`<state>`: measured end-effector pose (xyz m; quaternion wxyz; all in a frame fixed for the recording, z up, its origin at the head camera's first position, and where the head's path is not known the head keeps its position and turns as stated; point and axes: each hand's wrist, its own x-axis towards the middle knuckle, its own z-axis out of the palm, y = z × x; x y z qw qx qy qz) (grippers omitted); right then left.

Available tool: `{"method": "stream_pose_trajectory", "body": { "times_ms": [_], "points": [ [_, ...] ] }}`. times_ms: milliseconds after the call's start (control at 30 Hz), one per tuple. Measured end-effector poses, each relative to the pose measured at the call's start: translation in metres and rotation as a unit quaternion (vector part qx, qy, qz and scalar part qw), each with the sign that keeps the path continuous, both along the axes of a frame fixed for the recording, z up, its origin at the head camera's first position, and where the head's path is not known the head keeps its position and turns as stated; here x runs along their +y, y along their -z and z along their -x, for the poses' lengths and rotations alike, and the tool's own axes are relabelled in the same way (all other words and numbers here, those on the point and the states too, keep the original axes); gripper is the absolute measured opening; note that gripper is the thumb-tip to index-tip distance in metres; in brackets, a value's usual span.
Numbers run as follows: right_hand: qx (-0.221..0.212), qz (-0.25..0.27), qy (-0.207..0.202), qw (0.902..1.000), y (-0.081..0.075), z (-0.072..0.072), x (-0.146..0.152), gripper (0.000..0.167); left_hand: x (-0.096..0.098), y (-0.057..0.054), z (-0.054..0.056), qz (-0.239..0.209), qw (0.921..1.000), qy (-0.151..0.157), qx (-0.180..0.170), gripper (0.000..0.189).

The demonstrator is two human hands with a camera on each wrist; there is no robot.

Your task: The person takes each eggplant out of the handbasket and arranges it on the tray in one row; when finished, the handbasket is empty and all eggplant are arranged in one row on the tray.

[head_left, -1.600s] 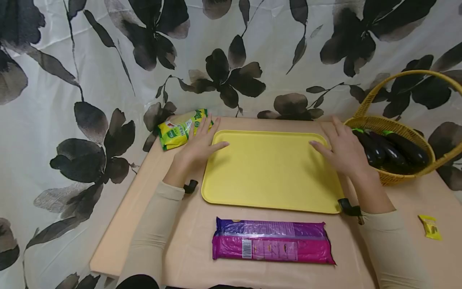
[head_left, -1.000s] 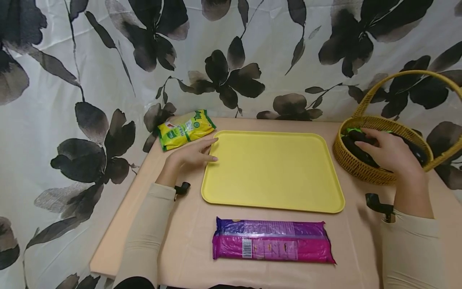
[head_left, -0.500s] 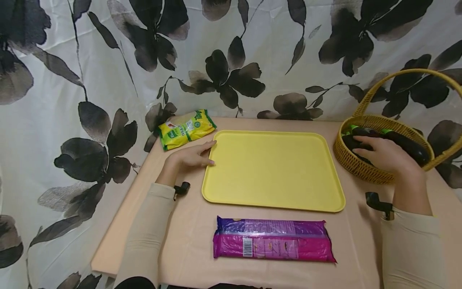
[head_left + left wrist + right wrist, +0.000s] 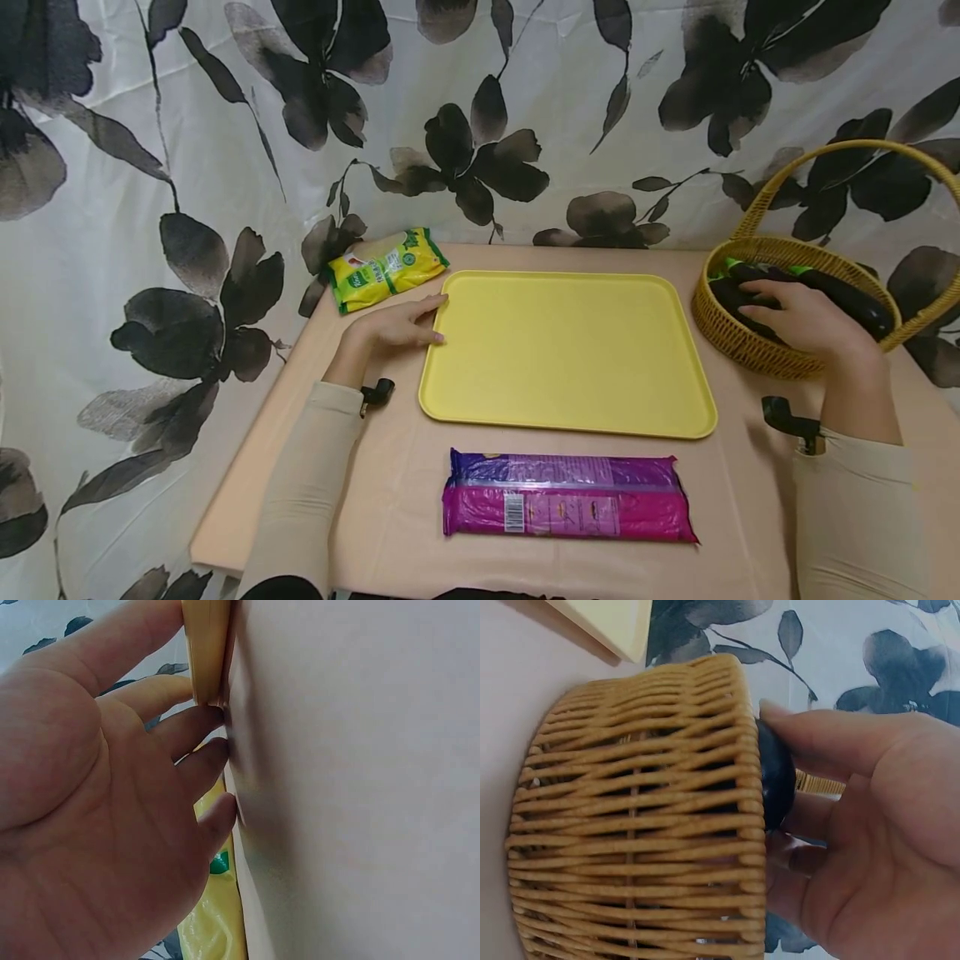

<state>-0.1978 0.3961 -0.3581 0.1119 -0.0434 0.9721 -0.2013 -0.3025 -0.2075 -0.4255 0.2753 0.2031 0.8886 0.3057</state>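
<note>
My right hand (image 4: 806, 321) reaches into the wicker basket (image 4: 757, 354) and grips a dark eggplant (image 4: 738, 304). The right wrist view has the thumb on one side of the eggplant (image 4: 776, 776) and fingers on the other, partly behind the basket's rim. My left hand (image 4: 393, 327) rests at the left edge of the yellow tray (image 4: 570, 354). Thumb and index fingertips touch the tray's edge (image 4: 206, 652) in the left wrist view, and the other fingers extend toward the table.
Behind my left hand lies a yellow-green packet (image 4: 386, 268). A long purple-pink packet (image 4: 570, 497) is in front of the tray. More eggplants (image 4: 851, 300) lie in the basket, under its tall handle (image 4: 862, 146). A floral curtain (image 4: 570, 100) hangs behind the table.
My right hand has moved from above the tray's right side into the basket and taken hold of an eggplant. My left hand has drawn back to the tray's left edge.
</note>
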Motion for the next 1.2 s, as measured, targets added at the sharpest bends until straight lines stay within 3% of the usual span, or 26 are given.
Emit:
{"method": "stream_pose_trajectory", "body": {
  "times_ms": [467,733,1033,1200],
  "points": [
    [-0.006,0.008,-0.017,0.9998,-0.005,-0.006,0.008,0.062,0.001,-0.003,-0.002,0.001,1.0,-0.008,0.001,0.093],
    [-0.019,0.006,-0.022,0.9996,-0.011,-0.012,0.007,0.057,0.0,0.002,-0.001,0.001,0.9999,-0.012,-0.002,0.094],
    [-0.002,0.028,0.001,0.9996,-0.02,-0.015,0.001,0.057,-0.001,0.0,-0.002,-0.003,0.9999,-0.012,0.0,0.094],
    [0.029,0.069,-0.011,0.9972,-0.021,-0.015,-0.01,0.056,0.0,0.001,-0.002,0.002,0.9999,-0.011,0.002,0.094]
  ]
}}
